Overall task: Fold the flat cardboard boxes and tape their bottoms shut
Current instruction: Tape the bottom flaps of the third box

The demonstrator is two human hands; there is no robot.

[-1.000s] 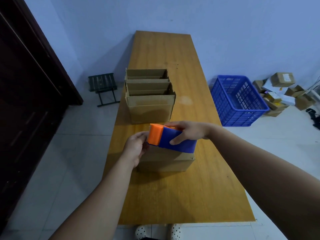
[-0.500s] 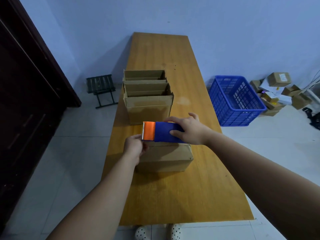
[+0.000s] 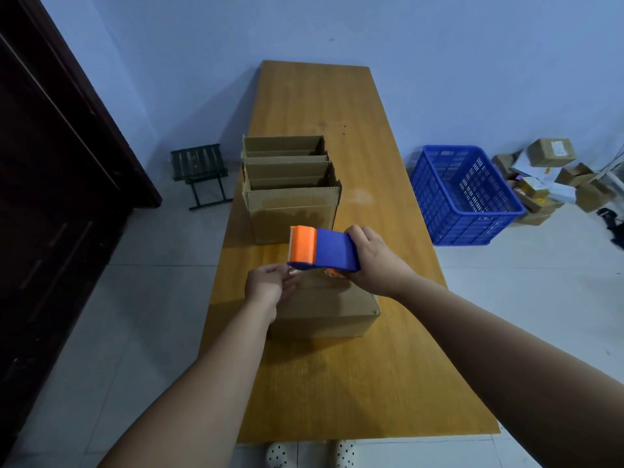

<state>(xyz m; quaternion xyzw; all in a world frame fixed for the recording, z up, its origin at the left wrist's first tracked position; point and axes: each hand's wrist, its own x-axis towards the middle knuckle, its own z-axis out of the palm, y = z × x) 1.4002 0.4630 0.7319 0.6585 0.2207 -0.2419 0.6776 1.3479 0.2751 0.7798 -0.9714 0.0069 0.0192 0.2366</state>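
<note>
Cardboard box [image 3: 324, 315] on the desk [image 3: 337, 383], near of centre, closed face up. Right hand [image 3: 374, 261] grips the blue-and-orange tape dispenser [image 3: 324, 248] by its right end, just above the box's far-left top. Left hand [image 3: 266, 287] at the box's left edge, fingers [image 3: 287, 275] curled under the dispenser's orange end; cannot tell whether they pinch tape. Open boxes [image 3: 292, 211] stand farther back. Blue crate [image 3: 466, 197] on the floor, right.
</note>
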